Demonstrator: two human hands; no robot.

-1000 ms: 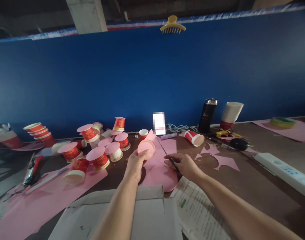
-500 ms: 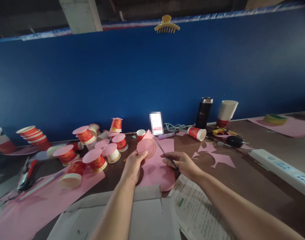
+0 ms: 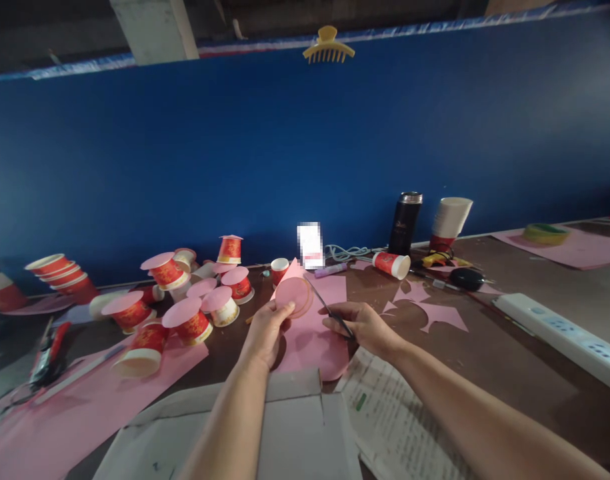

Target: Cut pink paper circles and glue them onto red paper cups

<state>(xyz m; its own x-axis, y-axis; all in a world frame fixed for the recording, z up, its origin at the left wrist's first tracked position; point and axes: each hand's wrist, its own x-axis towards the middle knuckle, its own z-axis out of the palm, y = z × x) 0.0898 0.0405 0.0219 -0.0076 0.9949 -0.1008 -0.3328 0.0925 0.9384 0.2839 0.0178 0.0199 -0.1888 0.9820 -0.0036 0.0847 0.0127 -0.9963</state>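
pink disc in the left hand, thumb pressed over its lower part, fingers narrowed behind it; thin paler ring shows along the right rim. disc sits above a pink sheet, which lies mid-surface, back from the near edge.

right hand: fingers drawn in around a dark slender tool, tip slanting up and left, near the disc's rim. from where i stand, cannot tell whether tip and disc touch.

brown surface carries the rest. white box at the near edge, printed paper just right of it. toward the far left corner, stacked red cups; between stack and left hand, upturned cups topped with pink rounds. pink scraps right of the right hand. along the far edge: red cup on its side, black flask upright. white power strip toward the right edge.
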